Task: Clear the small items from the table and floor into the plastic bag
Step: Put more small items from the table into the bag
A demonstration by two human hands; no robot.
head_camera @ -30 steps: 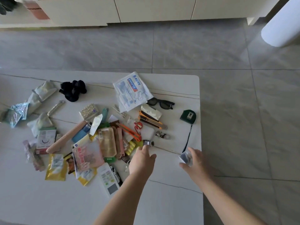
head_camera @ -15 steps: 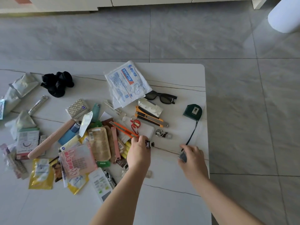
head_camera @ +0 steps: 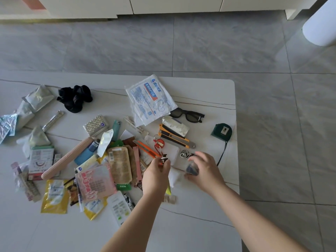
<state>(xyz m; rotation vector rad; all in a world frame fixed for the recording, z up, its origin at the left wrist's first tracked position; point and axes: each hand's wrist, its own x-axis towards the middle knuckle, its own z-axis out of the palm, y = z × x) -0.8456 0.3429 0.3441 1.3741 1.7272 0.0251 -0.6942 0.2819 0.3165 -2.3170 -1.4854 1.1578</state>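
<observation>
Between the two hands, close above the table [head_camera: 190, 231]: the handover point. Left hand [head_camera: 156, 176] curled, fingertips pinching a small striped piece [head_camera: 164, 158], brown and white, seemingly hooked to the red carabiner [head_camera: 158, 144] just beyond the knuckles. Right hand [head_camera: 206, 170] half closed, thumb and fingers cupped round a small clear plastic bag [head_camera: 191, 168]; blurred, so mouth width impossible to tell.

Likely trouble: lifting the striped piece and dragging the carabiner and its ring along, snagging the orange utility knife [head_camera: 145, 148] just left of the left fingertips. Could also miss the bag's mouth, if held slack in one hand, and drop the piece onto the white packet [head_camera: 173, 176] lying between the hands. Worth watching too: the metal ring charm [head_camera: 184, 153] just beyond the right fingertips, and the tape measure's cord [head_camera: 222, 153] right of that hand, close to the table edge, easy to knock floorward.

Containers: only the bag. Something dark inside, shape unclear. Everything else loose on the table, mostly left of the left hand.
</observation>
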